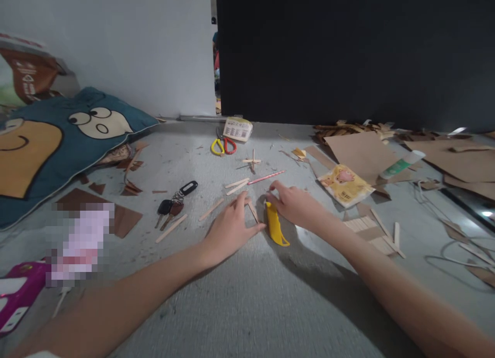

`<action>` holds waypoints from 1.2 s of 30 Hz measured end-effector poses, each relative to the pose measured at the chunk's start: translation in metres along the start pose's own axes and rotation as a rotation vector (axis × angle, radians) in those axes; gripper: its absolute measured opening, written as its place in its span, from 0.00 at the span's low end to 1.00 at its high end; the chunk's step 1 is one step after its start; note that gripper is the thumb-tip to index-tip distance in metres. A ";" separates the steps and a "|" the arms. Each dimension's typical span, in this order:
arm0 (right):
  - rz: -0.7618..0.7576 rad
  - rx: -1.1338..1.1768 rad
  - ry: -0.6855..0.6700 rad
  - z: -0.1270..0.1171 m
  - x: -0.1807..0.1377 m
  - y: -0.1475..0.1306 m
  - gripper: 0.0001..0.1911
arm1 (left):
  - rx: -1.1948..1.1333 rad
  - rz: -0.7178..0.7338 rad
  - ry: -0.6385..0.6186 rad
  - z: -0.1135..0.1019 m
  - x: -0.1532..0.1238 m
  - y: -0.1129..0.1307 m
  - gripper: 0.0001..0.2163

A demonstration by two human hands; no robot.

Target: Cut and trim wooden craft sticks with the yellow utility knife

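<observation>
The short wooden stick point(252, 212) is at the open side of the left hand point(229, 225), between its thumb and forefinger, with its long axis running from far left to near right on the grey surface point(216, 317). The left hand is nearer to it; the right hand point(296, 203) is just across from it. The left thumb and forefinger are parted, near opposite ends of the stick, and I cannot tell whether they press on it. The right fingers are closed on the far end of the yellow tool point(275, 226), which slants much as the stick does and lies to its right, apart from it. Counted, there are two hands, one yellow tool and one stick between the fingers; beyond them, one striped straw-like rod point(266, 177), a pair of pale sticks point(237, 187) and one stick cross point(253, 161). Toward the far edge of the surface are one pair of scissors point(225, 143) and one pale packet point(237, 129). Left of the hands lie two single sticks and one bunch of keys point(177, 208); to the right, one yellow packet point(344, 185), one glue-stick-like tube point(402, 165) and one banded stack of sticks point(369, 233), whose number is too fine to count.
</observation>
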State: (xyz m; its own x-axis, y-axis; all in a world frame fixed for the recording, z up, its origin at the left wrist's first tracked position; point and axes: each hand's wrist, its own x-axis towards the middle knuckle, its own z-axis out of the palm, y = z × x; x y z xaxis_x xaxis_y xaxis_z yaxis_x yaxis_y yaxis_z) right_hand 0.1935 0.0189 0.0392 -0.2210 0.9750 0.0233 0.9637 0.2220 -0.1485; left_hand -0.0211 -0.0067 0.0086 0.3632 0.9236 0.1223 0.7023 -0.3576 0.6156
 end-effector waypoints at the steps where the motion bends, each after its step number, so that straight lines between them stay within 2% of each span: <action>1: -0.003 -0.004 -0.040 -0.002 -0.004 -0.003 0.16 | 0.018 0.009 -0.002 -0.001 0.000 0.000 0.34; 6: -0.069 0.051 -0.109 -0.007 -0.011 -0.011 0.18 | 0.204 0.164 -0.028 -0.003 -0.005 0.005 0.18; 8: -0.066 0.132 -0.103 -0.006 -0.007 -0.006 0.17 | 0.315 0.213 -0.041 -0.002 -0.012 0.011 0.18; 10: -0.056 0.252 -0.039 -0.002 -0.002 0.002 0.17 | 0.445 0.213 -0.052 0.000 -0.021 0.018 0.18; 13: -0.089 0.406 0.062 0.009 0.004 0.014 0.22 | 0.645 0.222 -0.076 0.001 -0.032 0.028 0.20; 17: -0.234 0.398 0.025 0.018 0.003 0.017 0.21 | 0.768 0.288 -0.117 -0.003 -0.034 0.032 0.20; 22: -0.244 0.399 0.049 0.014 -0.002 0.012 0.12 | 0.682 0.307 -0.117 -0.012 -0.025 0.023 0.16; 29: -0.293 0.619 0.344 0.033 0.005 0.022 0.13 | 0.444 0.195 -0.053 -0.020 -0.006 0.000 0.09; 32: -0.270 0.677 0.390 0.041 0.006 0.023 0.14 | 0.333 0.132 -0.060 -0.021 -0.001 -0.006 0.09; 36: -0.230 0.696 0.402 0.043 0.004 0.022 0.15 | 0.312 0.088 -0.086 -0.019 -0.001 -0.011 0.08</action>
State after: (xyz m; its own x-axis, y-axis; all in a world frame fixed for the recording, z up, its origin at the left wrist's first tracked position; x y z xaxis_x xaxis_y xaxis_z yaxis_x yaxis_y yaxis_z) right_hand 0.2076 0.0274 -0.0064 -0.2035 0.8647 0.4591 0.5593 0.4876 -0.6704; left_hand -0.0410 -0.0007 0.0168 0.4715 0.8773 0.0898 0.8149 -0.4724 0.3358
